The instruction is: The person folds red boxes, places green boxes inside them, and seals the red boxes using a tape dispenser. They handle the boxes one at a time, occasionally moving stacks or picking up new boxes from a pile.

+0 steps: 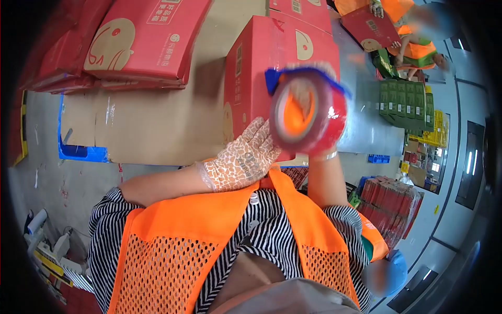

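Observation:
My left hand point(244, 159), in a white-and-orange patterned glove, lies with its fingers stretched out against the near side of a red carton point(253, 78). In my right hand point(303, 98) is a tape dispenser point(314, 107) with a blue frame and a thick roll of reddish tape, raised over the carton's near right part. Most of that hand is hidden behind the roll, and the dispenser is blurred. The carton carries a tan cartoon print and stands on a table topped with brown cardboard point(149, 131).
More red cartons point(149, 42) are piled at the left of the table, and another carton point(308, 13) sits behind mine. Across on the right, a person in an orange vest holds a red carton point(371, 29). Green boxes point(402, 99) and a wrapped red stack point(389, 201) stand farther right.

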A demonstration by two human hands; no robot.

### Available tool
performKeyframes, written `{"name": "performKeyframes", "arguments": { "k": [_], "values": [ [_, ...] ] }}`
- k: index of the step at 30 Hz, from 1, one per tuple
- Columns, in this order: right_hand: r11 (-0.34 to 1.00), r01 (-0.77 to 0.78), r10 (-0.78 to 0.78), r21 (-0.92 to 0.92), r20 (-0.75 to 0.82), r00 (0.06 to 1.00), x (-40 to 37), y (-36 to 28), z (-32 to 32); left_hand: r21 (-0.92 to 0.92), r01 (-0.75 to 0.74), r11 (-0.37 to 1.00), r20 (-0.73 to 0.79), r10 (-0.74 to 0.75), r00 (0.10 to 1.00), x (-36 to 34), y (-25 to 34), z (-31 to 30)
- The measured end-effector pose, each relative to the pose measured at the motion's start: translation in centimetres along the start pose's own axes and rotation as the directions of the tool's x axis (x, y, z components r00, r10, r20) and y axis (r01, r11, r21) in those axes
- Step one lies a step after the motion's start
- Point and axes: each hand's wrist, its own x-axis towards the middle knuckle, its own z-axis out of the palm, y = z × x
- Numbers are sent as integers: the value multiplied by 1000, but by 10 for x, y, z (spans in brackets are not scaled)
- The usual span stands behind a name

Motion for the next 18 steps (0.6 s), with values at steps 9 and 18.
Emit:
{"name": "performKeyframes", "arguments": {
  "k": [9,18],
  "values": [
    [897,84,-142,-434,-102,985,-24,15,-11,-419,320,850,186,-265,946,35,-76,-82],
    [982,80,-55,-174,147,988,-13,-3,-72,284,453,845,10,-475,880,173,-156,-27]
  ]
}}
